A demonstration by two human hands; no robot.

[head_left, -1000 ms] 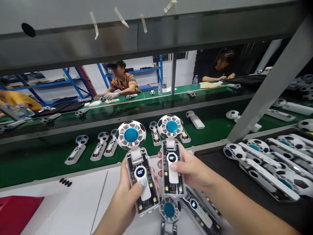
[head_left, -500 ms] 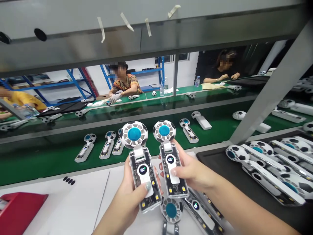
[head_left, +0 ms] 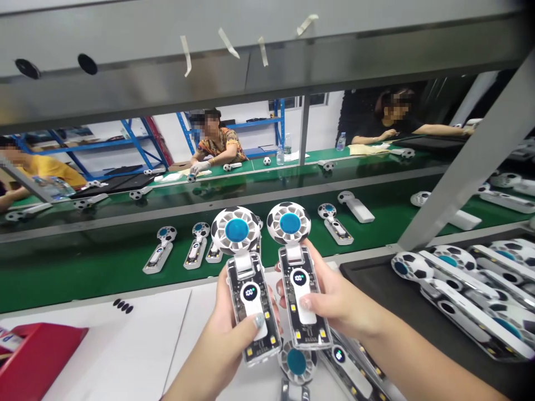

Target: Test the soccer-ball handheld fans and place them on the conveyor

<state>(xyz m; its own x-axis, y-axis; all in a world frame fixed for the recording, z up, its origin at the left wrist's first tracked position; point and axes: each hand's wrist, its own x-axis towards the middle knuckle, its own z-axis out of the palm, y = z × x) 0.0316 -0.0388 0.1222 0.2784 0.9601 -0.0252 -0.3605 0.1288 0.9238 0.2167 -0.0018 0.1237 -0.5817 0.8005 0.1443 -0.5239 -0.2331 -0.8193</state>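
Right hand (head_left: 333, 299) grips one fan (head_left: 298, 266) near a black tray (head_left: 374, 287) of fans (head_left: 472, 300)

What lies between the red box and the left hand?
Four black ovals lie on the white table, nearer the box, in the head view.

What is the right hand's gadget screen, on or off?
On: white digits, 100, glow on the little screen of the gadget in the right hand.
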